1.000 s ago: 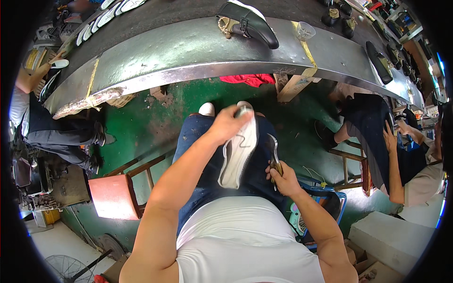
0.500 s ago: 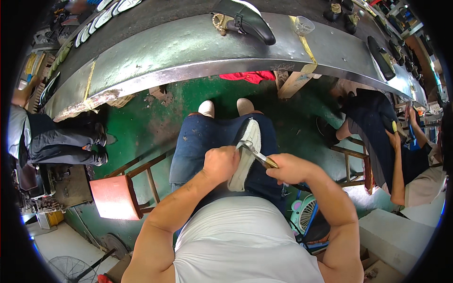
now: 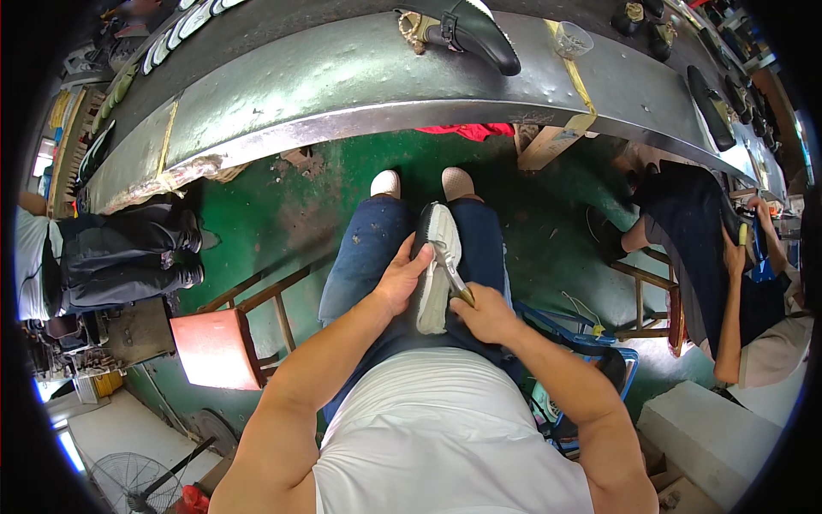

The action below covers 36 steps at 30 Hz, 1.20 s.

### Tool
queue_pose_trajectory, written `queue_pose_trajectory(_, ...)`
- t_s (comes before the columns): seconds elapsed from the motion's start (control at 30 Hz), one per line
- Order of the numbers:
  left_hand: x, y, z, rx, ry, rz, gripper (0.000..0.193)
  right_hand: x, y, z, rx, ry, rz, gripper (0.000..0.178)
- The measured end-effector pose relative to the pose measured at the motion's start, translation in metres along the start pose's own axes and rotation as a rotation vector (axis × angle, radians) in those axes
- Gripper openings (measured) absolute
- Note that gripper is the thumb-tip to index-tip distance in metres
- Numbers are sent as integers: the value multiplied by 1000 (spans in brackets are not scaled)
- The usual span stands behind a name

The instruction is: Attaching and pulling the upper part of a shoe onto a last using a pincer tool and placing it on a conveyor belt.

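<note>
A shoe upper on a last [image 3: 433, 295], dark at the rim and white on the underside, lies sole up across my lap between my thighs. My left hand [image 3: 402, 276] is closed round its left side, with the thumb near the edge. My right hand [image 3: 488, 314] is wrapped round the handle of metal lasting pincers [image 3: 449, 267]. The head of the pincers rests against the shoe's edge, close to my left fingertips. Whether the jaws grip the material is too small to tell.
Ahead runs a metal-edged bench [image 3: 342, 90] bearing a black buckled shoe [image 3: 471, 34] and a clear plastic cup [image 3: 572, 40]. A red-topped stool [image 3: 216, 347] stands left, a fan [image 3: 128, 484] behind it. People sit at both sides; the right one [image 3: 685, 231] handles a shoe.
Both hands have moved slightly lower with the shoe and pincers. My left hand has gone from a fist at the edge to a hold on the shoe's side, and the view has shifted a little.
</note>
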<state>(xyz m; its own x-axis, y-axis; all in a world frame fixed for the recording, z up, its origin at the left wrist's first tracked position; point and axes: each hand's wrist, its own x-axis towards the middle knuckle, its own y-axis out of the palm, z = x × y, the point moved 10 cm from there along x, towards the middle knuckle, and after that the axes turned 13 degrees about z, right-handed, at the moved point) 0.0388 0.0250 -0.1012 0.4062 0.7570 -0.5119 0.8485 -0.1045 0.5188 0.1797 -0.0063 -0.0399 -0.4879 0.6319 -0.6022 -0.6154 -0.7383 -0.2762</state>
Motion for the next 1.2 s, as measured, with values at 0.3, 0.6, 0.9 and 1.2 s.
queue_pose_trajectory(0.3, 9, 11, -2, -29, -52, 22, 82, -7, 23, -48, 953, 86, 390, 23)
queue_pose_trajectory(0.6, 6, 13, -22, 330, -154, -119, 70, -22, -50, -13, 539, 127, 464, 33)
queue_pose_trajectory(0.9, 8, 4, -22, 509, -237, -142, 71, 19, -75, 34, -215, -25, 110, 44)
queue_pose_trajectory(1.2, 18, 6, -6, 207, -312, 129, 85, -15, -51, -5, 55, 126, 253, 36)
